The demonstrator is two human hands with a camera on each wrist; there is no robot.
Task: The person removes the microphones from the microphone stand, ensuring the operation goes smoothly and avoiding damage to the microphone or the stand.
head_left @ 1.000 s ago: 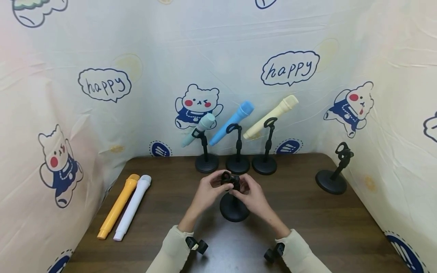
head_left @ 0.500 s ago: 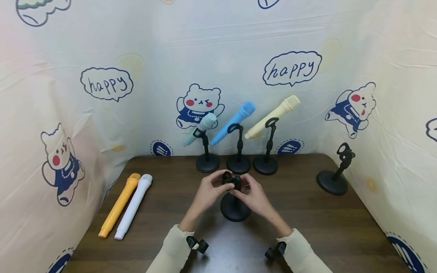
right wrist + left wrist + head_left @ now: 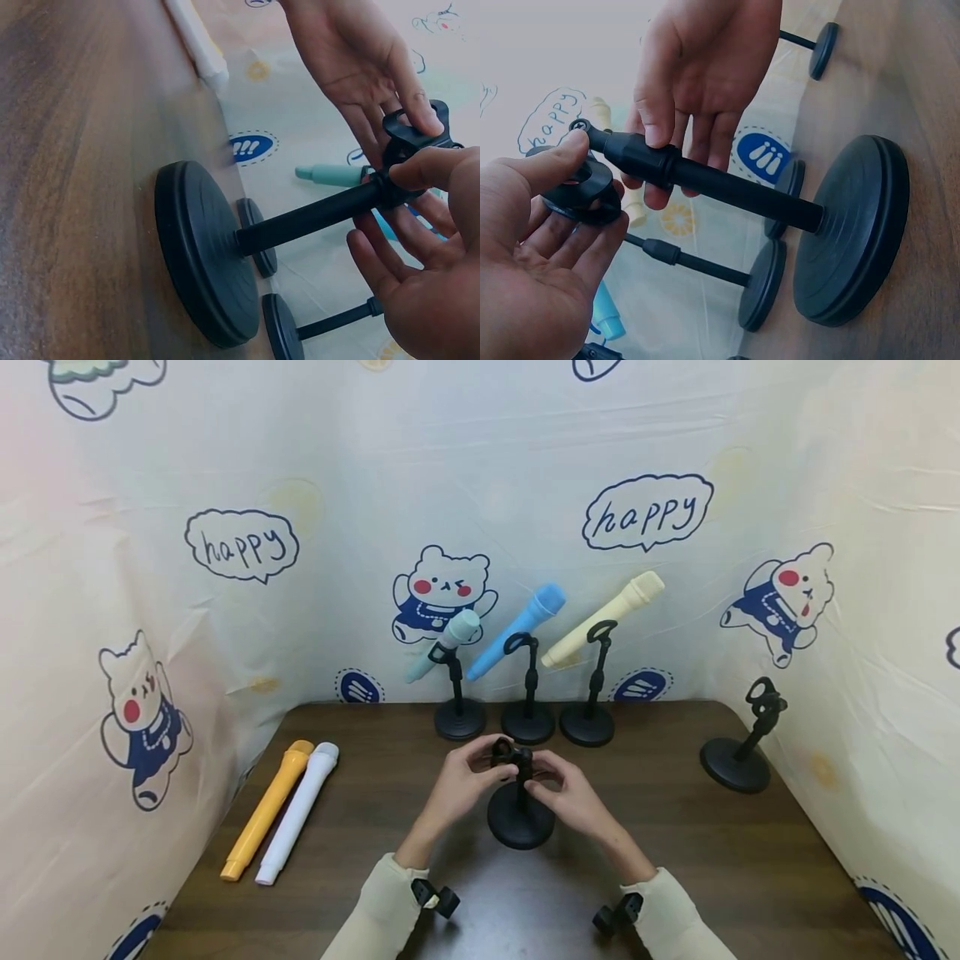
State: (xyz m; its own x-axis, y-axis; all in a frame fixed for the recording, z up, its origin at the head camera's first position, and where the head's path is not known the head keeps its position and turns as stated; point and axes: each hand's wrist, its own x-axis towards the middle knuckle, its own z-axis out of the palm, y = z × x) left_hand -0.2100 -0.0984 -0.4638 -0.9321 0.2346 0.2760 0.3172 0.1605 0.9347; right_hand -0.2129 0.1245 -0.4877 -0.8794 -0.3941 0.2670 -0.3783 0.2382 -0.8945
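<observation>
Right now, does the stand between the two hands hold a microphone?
No, the clip of the stand, pinched by the left hand, is visibly empty.

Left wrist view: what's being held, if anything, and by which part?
Black round-based microphone stand; left hand pinches its ring-shaped clip, right hand the collar below.

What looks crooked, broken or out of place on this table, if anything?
Nothing looks spilled or broken, and the front microphone stand looks upright. Mildly odd: the empty far-right microphone stand sits apart from the three loaded stands at the back and seems to lean outward, though the camera's angle may cause that.
</observation>
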